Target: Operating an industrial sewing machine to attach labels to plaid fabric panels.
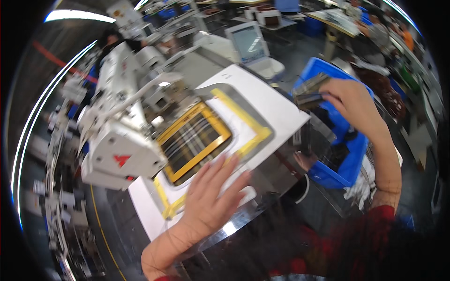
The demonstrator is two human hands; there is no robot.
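Observation:
My left hand (pixel 211 194) is spread, fingers apart, over the near edge of a white board (pixel 286 114) bordered in part by yellow tape. Just beyond its fingertips lies a yellow clamp frame (pixel 199 161) with dark plaid fabric (pixel 191 140) inside it. Off to the right, my right hand (pixel 349 100) grips a dark olive folded piece (pixel 309 89) that looks like fabric, blurred by motion. That piece is above the far end of a blue bin (pixel 354 180), which contains dark pieces (pixel 335 154).
A white sewing machine head (pixel 119 154) overhangs the frame's left side. Behind the board stands a control screen (pixel 248 42). White crumpled cloth (pixel 363 187) lies beside the bin. Another person (pixel 110 40) is behind the machine, with more people at tables far right.

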